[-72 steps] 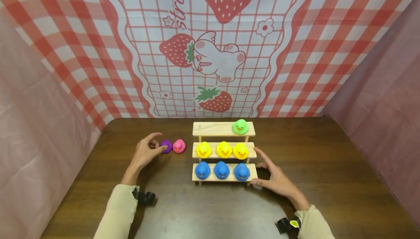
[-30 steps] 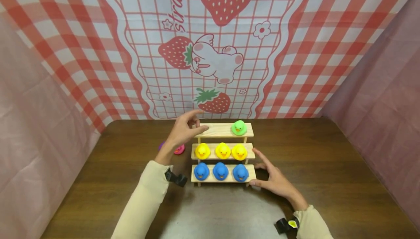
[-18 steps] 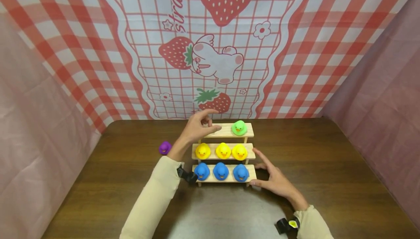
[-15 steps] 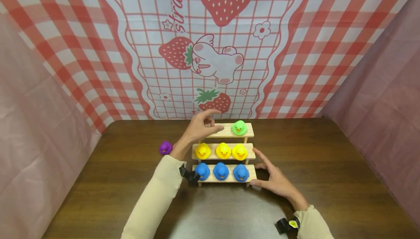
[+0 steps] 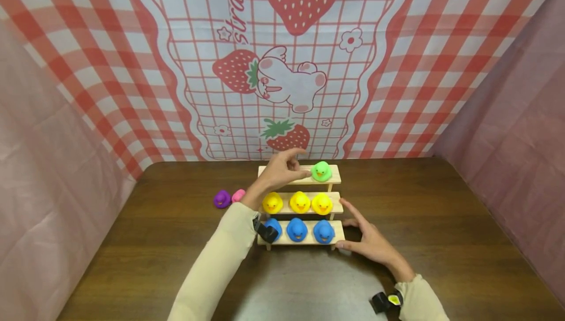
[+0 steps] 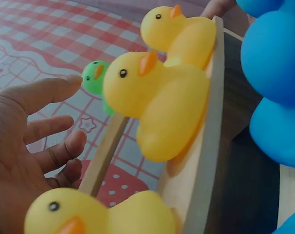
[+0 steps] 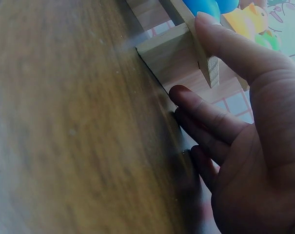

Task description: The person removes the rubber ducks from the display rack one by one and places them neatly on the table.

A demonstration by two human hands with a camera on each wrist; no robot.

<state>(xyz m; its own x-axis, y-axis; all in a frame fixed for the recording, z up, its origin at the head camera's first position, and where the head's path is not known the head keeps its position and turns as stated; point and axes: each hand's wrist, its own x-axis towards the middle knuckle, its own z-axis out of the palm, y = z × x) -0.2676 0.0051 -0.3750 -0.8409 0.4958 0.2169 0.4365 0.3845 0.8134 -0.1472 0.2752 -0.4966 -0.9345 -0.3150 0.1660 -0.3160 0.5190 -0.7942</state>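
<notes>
My left hand (image 5: 280, 171) reaches over the top shelf of a three-tier wooden stand (image 5: 260, 242), its thumb right at the left side of a green toy duck (image 5: 321, 171). The index finger stretches out behind the duck. In the left wrist view the thumb overlaps the green duck (image 6: 93, 78), and the other fingers are spread and loosely bent. My right hand (image 5: 372, 242) lies at the stand's right end, thumb tip at the bottom shelf and forefinger by the middle shelf. In the right wrist view its thumb touches the wooden shelf end (image 7: 213, 70), fingers loosely extended.
Yellow ducks (image 5: 299, 203) line the middle shelf, and blue ducks (image 5: 297, 230) the bottom one. Left of the stand, a purple duck (image 5: 222, 199) and a pink duck (image 5: 238, 196) sit on the brown table (image 5: 167, 242). A strawberry-print cloth (image 5: 194, 90) hangs behind.
My left hand has moved right, from beside the purple and pink ducks, along the top shelf to the green duck. My right hand stays at the stand's end.
</notes>
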